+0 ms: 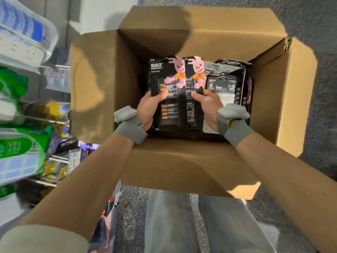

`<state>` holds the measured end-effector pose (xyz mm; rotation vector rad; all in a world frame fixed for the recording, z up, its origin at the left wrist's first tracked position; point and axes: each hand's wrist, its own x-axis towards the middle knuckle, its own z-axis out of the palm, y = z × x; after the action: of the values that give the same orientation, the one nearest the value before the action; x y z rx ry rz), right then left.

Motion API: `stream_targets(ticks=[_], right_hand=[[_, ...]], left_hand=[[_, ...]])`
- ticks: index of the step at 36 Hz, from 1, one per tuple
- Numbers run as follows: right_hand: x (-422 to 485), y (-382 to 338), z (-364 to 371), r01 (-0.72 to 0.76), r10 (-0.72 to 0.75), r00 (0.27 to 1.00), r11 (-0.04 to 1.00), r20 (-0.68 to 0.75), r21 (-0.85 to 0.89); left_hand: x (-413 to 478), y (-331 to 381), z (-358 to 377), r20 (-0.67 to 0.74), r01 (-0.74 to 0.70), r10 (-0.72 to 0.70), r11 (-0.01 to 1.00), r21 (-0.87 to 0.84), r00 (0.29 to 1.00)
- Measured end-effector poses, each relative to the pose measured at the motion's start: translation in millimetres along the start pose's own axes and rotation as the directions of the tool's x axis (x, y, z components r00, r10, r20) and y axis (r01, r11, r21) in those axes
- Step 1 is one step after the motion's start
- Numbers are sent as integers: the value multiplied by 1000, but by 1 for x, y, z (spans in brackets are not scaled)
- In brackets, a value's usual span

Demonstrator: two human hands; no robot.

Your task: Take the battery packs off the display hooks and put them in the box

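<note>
An open cardboard box (191,167) stands on the floor below me. Inside its opening my left hand (148,108) grips a black battery pack (166,73) with a pink rabbit on the card, thumb across its front. Beside it my right hand (207,105) grips a second black battery pack (194,77) of the same kind, which is partly tucked behind the first. More battery packs (228,84) lie in the box to the right, under and behind my right hand. No display hooks holding battery packs are in view.
Store shelves (23,110) with green and blue packaged goods and price tags run along the left. The box's four flaps stand open. Speckled grey floor (310,24) surrounds the box. My legs in grey trousers (200,225) are right below it.
</note>
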<state>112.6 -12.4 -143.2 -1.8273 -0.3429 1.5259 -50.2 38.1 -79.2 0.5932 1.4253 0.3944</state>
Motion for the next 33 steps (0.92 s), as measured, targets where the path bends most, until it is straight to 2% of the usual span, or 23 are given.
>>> stream_targets(ticks=[3, 7, 11, 13, 16, 18, 20, 23, 28, 33], right_hand=[[10, 15, -6, -41, 39, 999, 999, 36, 36], [-37, -23, 4, -53, 53, 995, 999, 86, -2], [-36, -13, -8, -48, 49, 998, 998, 41, -28], [-33, -9, -19, -58, 59, 998, 997, 19, -43], [-32, -3, -31, -56, 56, 998, 996, -1, -65], [-31, 0, -37, -53, 51, 998, 996, -30, -72], [-31, 3, -41, -57, 53, 997, 996, -55, -70], [-29, 5, -44, -59, 54, 995, 996, -85, -63], [-28, 9, -43, -55, 48, 993, 997, -110, -59], [-24, 11, -40, -75, 64, 989, 994, -135, -77]], left_hand=[[2, -5, 1, 4, 5, -5, 998, 62, 1000], [3, -9, 15, 41, 33, -35, 999, 29, 999], [1, -9, 23, 115, 149, -151, 989, 23, 982], [3, -9, 24, 149, 148, -156, 987, 63, 976], [11, -12, 22, 29, 85, -91, 983, 162, 995], [21, -18, 16, -106, 1, 33, 951, 308, 994], [26, -23, 9, -178, -53, 145, 895, 442, 973], [28, -27, 6, -192, -74, 201, 852, 519, 961], [37, -31, 0, -196, -9, 159, 797, 603, 968], [45, -31, 0, -181, -2, 159, 757, 654, 970]])
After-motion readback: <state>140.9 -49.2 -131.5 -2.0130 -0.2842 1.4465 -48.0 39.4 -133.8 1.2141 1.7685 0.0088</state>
